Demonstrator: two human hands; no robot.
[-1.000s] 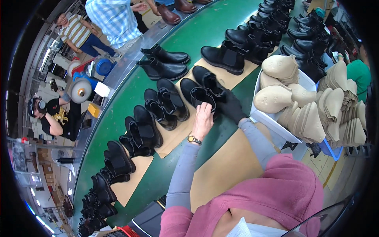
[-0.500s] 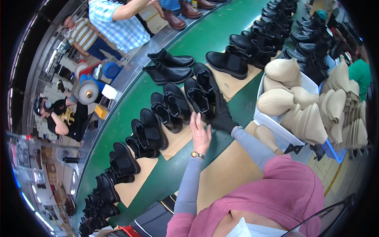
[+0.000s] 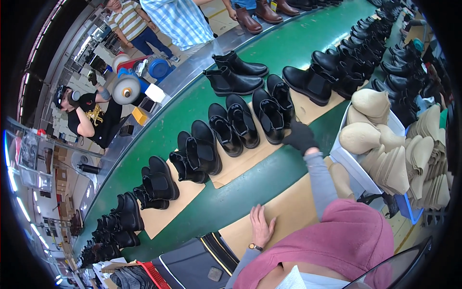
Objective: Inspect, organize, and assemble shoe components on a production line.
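My left hand (image 3: 262, 227), bare and with a watch at the wrist, lies with fingers stretched out on a sheet of brown cardboard (image 3: 288, 197) close to my body. In a black glove, my right hand (image 3: 302, 137) is at the heels of a pair of black ankle boots. The nearer boot of that pair (image 3: 269, 115) and the farther boot (image 3: 281, 96) stand upright on cardboard. Dark glove and dark leather blend, so whether the fingers grip a boot is unclear. Left of them stands another black pair (image 3: 236, 123).
Black boots line the green conveyor belt (image 3: 240, 180); one pair (image 3: 236, 79) stands near its far edge. At right, a white bin (image 3: 344, 154) holds beige moulded shoe inserts (image 3: 361, 137). A red basket (image 3: 154, 275) sits at lower left. People stand beyond the belt.
My left hand has left the boots and come back to the cardboard near me. My gloved right hand stays by the boots. The whole view has shifted, moving the scene rightward.
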